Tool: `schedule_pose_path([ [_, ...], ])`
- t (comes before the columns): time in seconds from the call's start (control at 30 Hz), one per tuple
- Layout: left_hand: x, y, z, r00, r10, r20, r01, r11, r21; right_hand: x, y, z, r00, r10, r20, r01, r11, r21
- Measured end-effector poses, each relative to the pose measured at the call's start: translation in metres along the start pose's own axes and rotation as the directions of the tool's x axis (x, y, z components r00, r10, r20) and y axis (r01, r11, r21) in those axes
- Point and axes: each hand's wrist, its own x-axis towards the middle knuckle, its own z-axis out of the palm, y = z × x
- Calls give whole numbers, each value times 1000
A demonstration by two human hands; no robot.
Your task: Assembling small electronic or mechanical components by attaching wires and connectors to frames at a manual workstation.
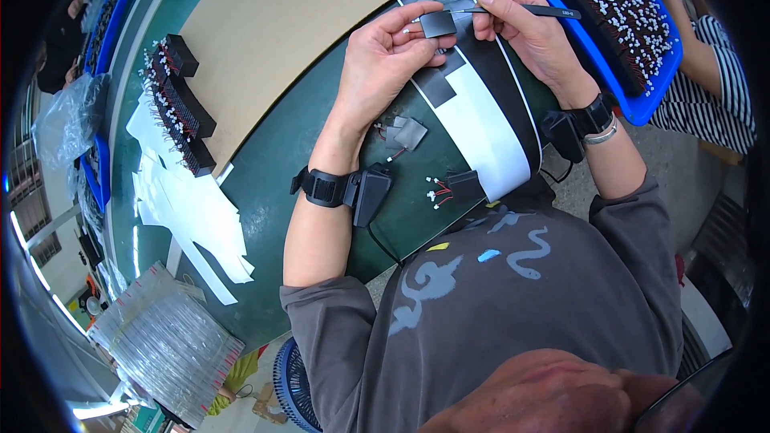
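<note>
Between the thumb and fingers of my left hand [377,64] is a small flat dark-grey battery pack [438,25], with a tiny white connector beside it. My right hand [531,36] grips black tweezers [555,12], their tips at the pack's upper right edge. Beneath both hands lies a long strip of white backing [491,140] with black pieces on it. Nearer to me, on the green table [321,112], rest a few silver-grey packs [406,134] and a stack of black packs [465,185] with red wires and white connectors.
A brown board [273,32] covers the table's far left. Beside it stand rows of black packs [184,104] and white paper scraps [192,200]. A blue tray [670,56] full of wired packs is at right, near another person's striped clothing [718,72].
</note>
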Motion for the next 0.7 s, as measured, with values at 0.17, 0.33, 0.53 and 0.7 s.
schedule_pose_path([
  [0.17, 1, 1, 1, 1000, -4, -14, 4, 999, -49, 0, 0, 1, 1000, -3, -11, 3, 1000, -8],
  [0.33, 1, 1, 2, 1000, 2, -10, -2, 999, -43, 0, 1, -1, 1000, -17, 0, 17, 1000, -23],
  [0.53, 0, 1, 1, 1000, -9, -10, 8, 1000, -30, 0, 2, -1, 1000, -16, -5, 16, 1000, -8],
  [0.7, 0, 0, 1, 1000, -7, -15, 6, 998, -55, -1, 3, -1, 1000, -21, -3, 21, 1000, -9],
])
